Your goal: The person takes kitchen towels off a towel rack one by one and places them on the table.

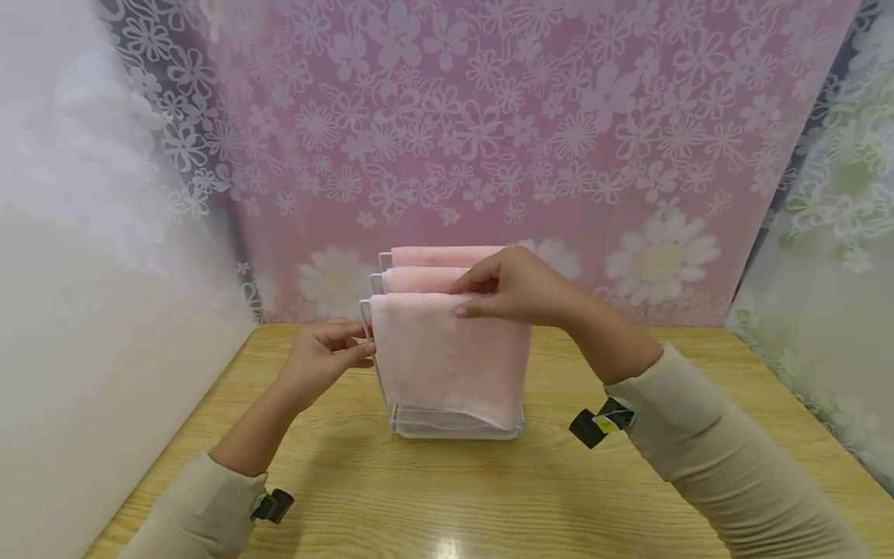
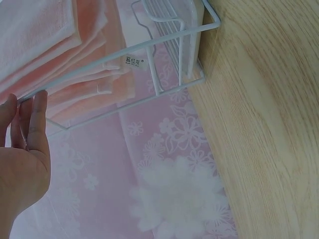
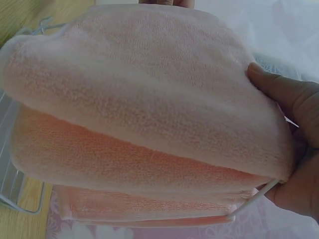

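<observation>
Three pale pink towels hang folded over the bars of a small white wire rack (image 1: 457,426) on the table. My right hand (image 1: 528,289) pinches the top edge of the front towel (image 1: 447,361), thumb on its near face and fingers behind. Behind it hang the middle towel (image 1: 417,279) and the back towel (image 1: 443,255). At the rack's left side, my left hand (image 1: 313,363) holds the front upright wire between thumb and fingers. The left wrist view shows this wire (image 2: 144,44) running beside the towels' layered edges. In the right wrist view, the front towel hides part of the right hand's fingers.
The rack stands on a wood-grain table (image 1: 349,489), near its back edge. A pink flowered curtain (image 1: 475,155) hangs behind. Pale sheets (image 1: 105,272) enclose the left and right sides. Black straps with small mounts (image 1: 601,425) sit at both sleeves.
</observation>
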`<state>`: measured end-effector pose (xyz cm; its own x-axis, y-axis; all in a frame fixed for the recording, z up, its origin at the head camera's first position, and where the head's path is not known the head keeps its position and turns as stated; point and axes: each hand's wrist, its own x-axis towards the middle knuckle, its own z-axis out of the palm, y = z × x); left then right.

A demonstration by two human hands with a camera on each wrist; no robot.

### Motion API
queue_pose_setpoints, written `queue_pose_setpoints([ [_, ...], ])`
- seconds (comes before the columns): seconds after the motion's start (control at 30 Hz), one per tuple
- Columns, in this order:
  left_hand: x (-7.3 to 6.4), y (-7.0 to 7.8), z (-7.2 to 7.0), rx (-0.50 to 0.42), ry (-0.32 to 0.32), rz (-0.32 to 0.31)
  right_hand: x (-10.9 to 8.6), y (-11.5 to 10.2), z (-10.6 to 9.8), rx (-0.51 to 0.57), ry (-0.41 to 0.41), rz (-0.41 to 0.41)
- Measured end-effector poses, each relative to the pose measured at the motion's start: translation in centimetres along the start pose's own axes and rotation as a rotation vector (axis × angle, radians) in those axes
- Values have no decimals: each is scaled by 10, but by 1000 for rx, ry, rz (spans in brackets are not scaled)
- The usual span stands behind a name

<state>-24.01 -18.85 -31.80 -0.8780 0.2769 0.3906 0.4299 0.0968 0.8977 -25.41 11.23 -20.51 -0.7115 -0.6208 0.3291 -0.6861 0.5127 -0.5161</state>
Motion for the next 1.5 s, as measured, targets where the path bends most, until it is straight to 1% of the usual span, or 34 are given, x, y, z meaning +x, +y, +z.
queue_pose_setpoints([
  [0.17,0,-2,0,-17,7,-9,-1,0,-1,-15,42,1],
  [0.33,0,-2,1,-22,13,-26,-3,0,-2,-48,92,-17],
  [0.5,0,-2,0,-11,23,-37,-4,-1,-1,-39,133,-18],
  [0.7,0,-2,-1,8,23,-18,-4,-1,1,-19,203,4],
  [0.87,0,-1,0,11,30,-16,-6,-2,-1,-24,228,17],
  [1.03,0,-3,1,-14,31,-13,-8,-3,-5,-20,251,29],
  [1.27,-1,-5,2,-18,35,1,-10,-3,-9,-10,311,-40],
  [1.5,-1,-5,4,11,53,-17,-12,-4,-14,8,326,-37],
])
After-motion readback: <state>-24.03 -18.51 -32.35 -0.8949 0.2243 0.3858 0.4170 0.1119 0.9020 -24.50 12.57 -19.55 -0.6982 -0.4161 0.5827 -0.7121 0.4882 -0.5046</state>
